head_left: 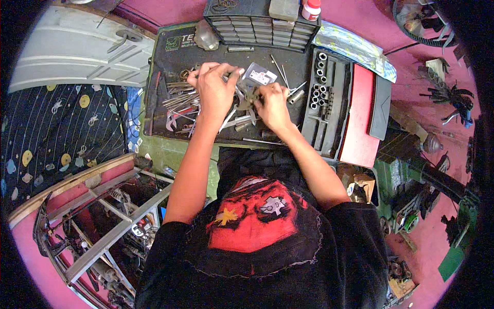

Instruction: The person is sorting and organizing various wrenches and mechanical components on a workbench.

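Both my hands are over a dark work mat strewn with metal tools. My left hand has its fingers bent and thumb drawn in around something small and dark that I cannot make out. My right hand is closed, its fingertips around a greyish metal piece between the hands; its kind is unclear. Just beyond lies a small clear plastic case with a white label. Left of my left hand is a heap of wrenches and thin rods. An open-end wrench lies at its near side.
A dark small-parts drawer cabinet stands at the back, bearing a white bottle with a red cap. To the right are a socket tray and a red panel. A metal frame stands at lower left.
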`<action>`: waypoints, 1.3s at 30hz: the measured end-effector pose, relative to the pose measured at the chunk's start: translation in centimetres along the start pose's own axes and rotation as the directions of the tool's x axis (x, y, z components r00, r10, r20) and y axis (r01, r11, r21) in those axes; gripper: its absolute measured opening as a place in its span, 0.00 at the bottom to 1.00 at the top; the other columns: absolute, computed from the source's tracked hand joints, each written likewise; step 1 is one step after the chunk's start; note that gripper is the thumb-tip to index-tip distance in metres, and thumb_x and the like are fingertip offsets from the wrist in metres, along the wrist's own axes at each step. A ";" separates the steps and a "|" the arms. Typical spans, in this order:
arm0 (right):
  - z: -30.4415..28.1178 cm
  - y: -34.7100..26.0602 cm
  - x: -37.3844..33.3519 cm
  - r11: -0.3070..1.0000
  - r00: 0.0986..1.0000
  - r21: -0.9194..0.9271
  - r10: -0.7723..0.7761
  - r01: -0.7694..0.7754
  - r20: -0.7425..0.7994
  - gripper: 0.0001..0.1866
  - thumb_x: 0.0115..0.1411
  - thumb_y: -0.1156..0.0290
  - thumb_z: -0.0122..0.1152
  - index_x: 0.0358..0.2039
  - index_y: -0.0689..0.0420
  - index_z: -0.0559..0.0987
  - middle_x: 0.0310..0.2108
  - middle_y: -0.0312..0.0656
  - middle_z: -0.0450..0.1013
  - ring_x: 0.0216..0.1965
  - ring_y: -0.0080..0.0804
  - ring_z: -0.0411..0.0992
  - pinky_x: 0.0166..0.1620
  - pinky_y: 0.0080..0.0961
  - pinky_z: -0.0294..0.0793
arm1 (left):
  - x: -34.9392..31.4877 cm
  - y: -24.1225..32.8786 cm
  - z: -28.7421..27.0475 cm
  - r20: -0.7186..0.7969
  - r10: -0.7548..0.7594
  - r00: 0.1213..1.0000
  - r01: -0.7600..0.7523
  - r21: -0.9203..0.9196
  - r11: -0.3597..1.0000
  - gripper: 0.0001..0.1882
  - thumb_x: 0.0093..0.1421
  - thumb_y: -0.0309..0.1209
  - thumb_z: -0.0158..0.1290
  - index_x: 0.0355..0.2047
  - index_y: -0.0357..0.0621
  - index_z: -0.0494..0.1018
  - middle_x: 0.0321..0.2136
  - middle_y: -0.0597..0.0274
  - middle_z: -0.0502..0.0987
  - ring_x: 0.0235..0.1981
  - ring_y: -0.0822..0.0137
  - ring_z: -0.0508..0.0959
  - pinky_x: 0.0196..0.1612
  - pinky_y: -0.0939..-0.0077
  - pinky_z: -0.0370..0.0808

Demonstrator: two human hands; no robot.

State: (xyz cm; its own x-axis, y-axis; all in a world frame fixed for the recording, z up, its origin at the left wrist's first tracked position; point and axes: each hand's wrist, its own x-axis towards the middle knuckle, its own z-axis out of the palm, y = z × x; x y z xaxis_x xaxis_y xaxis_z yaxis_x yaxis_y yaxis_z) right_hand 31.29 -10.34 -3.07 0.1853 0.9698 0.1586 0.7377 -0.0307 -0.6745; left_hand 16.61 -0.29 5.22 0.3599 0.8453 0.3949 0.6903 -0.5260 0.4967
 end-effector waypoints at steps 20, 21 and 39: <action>0.3 2.5 -0.4 1.000 0.995 0.027 0.000 -0.003 0.099 0.13 0.50 0.70 0.78 0.35 0.57 0.83 0.39 0.46 0.81 0.50 0.47 0.74 0.58 0.45 0.63 | -0.1 0.5 0.3 0.019 0.027 0.999 -0.026 -0.006 1.000 0.07 0.57 0.38 0.69 0.32 0.51 0.87 0.31 0.64 0.84 0.45 0.63 0.79 0.58 0.56 0.59; -0.2 1.7 0.0 0.996 0.997 0.083 0.025 -0.030 0.068 0.13 0.50 0.70 0.78 0.34 0.57 0.83 0.38 0.46 0.81 0.50 0.47 0.75 0.58 0.45 0.64 | -0.2 0.7 0.4 0.021 0.025 0.999 -0.025 -0.008 1.000 0.07 0.57 0.39 0.69 0.31 0.51 0.87 0.31 0.64 0.84 0.45 0.63 0.79 0.58 0.56 0.59; 0.8 4.9 -1.2 0.998 0.982 0.053 0.032 -0.043 0.187 0.13 0.50 0.68 0.79 0.35 0.55 0.85 0.38 0.43 0.83 0.50 0.45 0.74 0.59 0.44 0.63 | -0.1 0.9 0.1 0.021 0.082 0.996 -0.081 -0.039 0.996 0.08 0.57 0.38 0.69 0.32 0.50 0.87 0.30 0.64 0.84 0.43 0.61 0.80 0.57 0.56 0.60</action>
State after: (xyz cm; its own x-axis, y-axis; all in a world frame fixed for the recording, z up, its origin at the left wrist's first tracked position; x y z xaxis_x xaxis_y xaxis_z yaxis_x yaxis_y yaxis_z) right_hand 34.15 -11.45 -7.15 0.0846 0.9964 -0.0009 0.6937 -0.0596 -0.7177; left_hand 17.25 -0.86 5.49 0.4286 0.8009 0.4181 0.6338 -0.5964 0.4926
